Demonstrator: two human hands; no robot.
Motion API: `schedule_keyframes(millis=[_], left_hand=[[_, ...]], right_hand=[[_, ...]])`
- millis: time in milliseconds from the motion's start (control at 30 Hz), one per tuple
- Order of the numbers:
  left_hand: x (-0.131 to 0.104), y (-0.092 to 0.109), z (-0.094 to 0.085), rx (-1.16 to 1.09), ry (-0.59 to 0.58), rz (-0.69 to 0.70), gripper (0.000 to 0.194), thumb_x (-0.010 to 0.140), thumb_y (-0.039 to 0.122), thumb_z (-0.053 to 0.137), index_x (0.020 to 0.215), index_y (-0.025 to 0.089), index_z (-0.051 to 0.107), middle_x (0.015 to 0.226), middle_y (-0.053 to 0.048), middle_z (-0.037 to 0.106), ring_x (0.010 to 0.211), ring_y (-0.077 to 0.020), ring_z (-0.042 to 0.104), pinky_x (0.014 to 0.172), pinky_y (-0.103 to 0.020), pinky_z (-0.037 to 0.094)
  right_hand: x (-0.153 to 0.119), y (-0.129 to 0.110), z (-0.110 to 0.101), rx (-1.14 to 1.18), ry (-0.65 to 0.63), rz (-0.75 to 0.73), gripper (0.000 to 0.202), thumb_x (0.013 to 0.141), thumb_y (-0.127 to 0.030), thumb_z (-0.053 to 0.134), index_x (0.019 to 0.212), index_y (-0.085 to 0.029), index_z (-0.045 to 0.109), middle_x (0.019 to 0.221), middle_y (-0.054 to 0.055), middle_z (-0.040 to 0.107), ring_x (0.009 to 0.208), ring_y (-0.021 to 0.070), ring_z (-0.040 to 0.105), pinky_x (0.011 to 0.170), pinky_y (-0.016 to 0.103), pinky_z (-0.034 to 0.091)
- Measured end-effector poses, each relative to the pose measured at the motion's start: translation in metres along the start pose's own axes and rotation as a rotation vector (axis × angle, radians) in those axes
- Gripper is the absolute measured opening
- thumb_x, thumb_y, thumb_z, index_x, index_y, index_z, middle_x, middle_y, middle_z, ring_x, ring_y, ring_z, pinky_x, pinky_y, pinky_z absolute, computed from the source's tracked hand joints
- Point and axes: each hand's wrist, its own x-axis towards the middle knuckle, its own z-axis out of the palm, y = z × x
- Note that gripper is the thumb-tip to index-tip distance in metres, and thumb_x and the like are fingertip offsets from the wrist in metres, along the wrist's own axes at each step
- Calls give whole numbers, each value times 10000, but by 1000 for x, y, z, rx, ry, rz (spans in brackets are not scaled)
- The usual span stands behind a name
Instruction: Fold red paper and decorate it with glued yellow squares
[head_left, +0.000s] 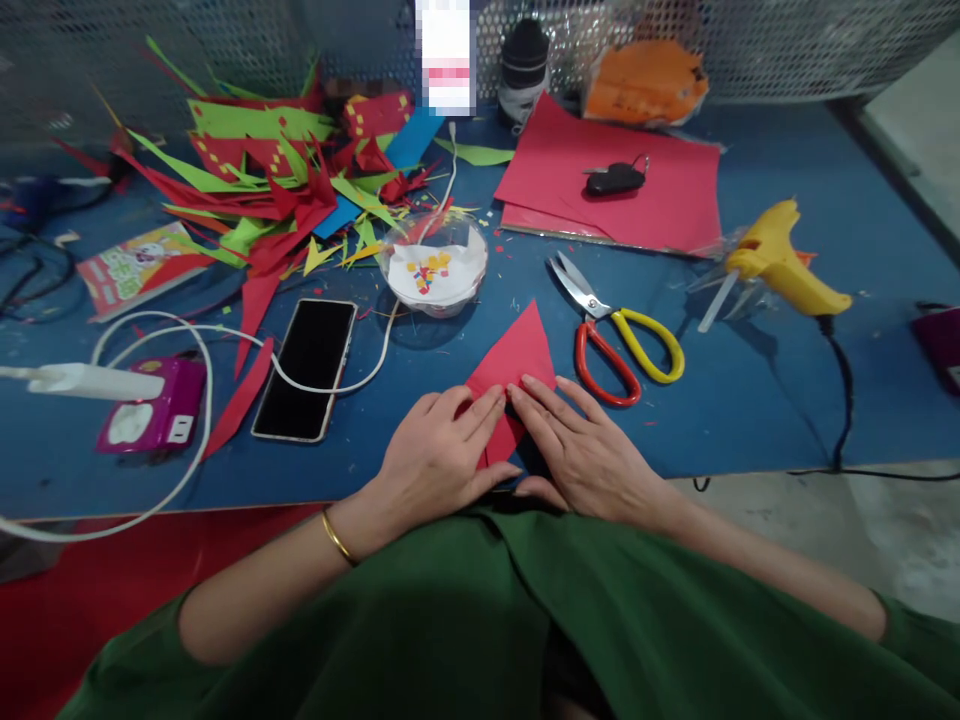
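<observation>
A piece of red paper (pixel 517 345), folded to a point at its far end, lies on the table in front of me. My left hand (pixel 442 440) presses its left side with the fingers together, the thumb by the lower edge. On the other side, my right hand (pixel 574 440) has its fingertips down on the same paper, close to the left fingertips. Both hands partly cover the paper, so its folds are hidden there. Just right of it lie scissors (pixel 596 310) with one red and one yellow handle, blades slightly apart, touched by neither hand.
A phone (pixel 306 370) and purple socket block (pixel 154 405) lie left. Behind are a bowl (pixel 435 275) of paper bits and a pile of cut paper (pixel 277 190). Red sheets (pixel 540 190) bear a key (pixel 615 179). A yellow glue gun (pixel 784 260) stands right, its cord over the edge.
</observation>
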Motion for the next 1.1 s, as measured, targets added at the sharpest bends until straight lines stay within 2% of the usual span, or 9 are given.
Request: schedule_keyframes(millis=[167,267,333,400,500,600,700,933,1100], left_hand=[[-5,-3,-1,-12,30,-22,643,965,566,514,1269,17,655,1319,-144,682,1030,-329,604,783,-455,516],[-6,-7,1,-131,57,-94,476,975,458,557,1224,75,691,1275,-114,710,1008,-308,624,811,-445,527],[-4,-8,2,-288,112,-232,308,992,325,553,1148,124,726,1179,-87,751,993,-260,653,853,-405,529],[0,-9,1,-499,171,-414,226,986,251,558,1061,160,750,1061,-62,773,955,-203,683,857,-340,529],[10,-9,-3,-815,145,-627,236,984,298,553,964,188,760,928,-30,781,859,-162,705,793,-282,530],[16,-7,-7,-984,91,-702,250,952,374,593,894,194,757,828,-11,777,752,-154,693,702,-268,519],[17,-5,-5,-924,128,-673,181,893,341,669,814,194,739,792,-5,761,710,-147,667,672,-263,494],[24,-4,-1,-514,121,-512,259,987,304,511,772,185,592,761,-6,650,712,-144,573,673,-283,400],[32,-19,-4,-505,225,-598,361,1007,279,421,653,207,426,611,35,476,580,-122,439,576,-277,323]], right_hand=[[0,0,0,6,-16,-2,913,972,-669,327,1510,69,317,1518,236,476,1453,361,361,1185,528,257],[0,0,-1,20,-38,6,898,953,-709,303,1559,-46,299,1536,185,475,1456,356,356,1175,545,265],[0,0,-2,26,-47,9,911,927,-747,296,1580,-111,281,1551,167,461,1460,361,350,1171,561,260],[0,-1,-2,26,-47,10,927,916,-760,296,1586,-121,267,1551,174,457,1463,368,344,1174,570,249],[0,-1,-2,18,-46,1,938,912,-765,296,1588,-115,258,1545,189,459,1464,374,344,1177,571,246],[-1,-1,-2,3,-40,-7,933,910,-768,303,1586,-125,267,1533,197,470,1458,379,358,1172,571,256],[-1,-1,-2,-7,-30,-17,910,915,-757,321,1567,-122,317,1509,211,493,1447,384,377,1166,574,261],[-1,0,-2,9,-41,-10,893,921,-751,316,1576,-143,307,1540,207,456,1452,389,366,1165,587,246],[-1,1,-3,19,-52,-4,896,916,-764,299,1583,-165,293,1543,183,462,1452,385,366,1163,580,246]])
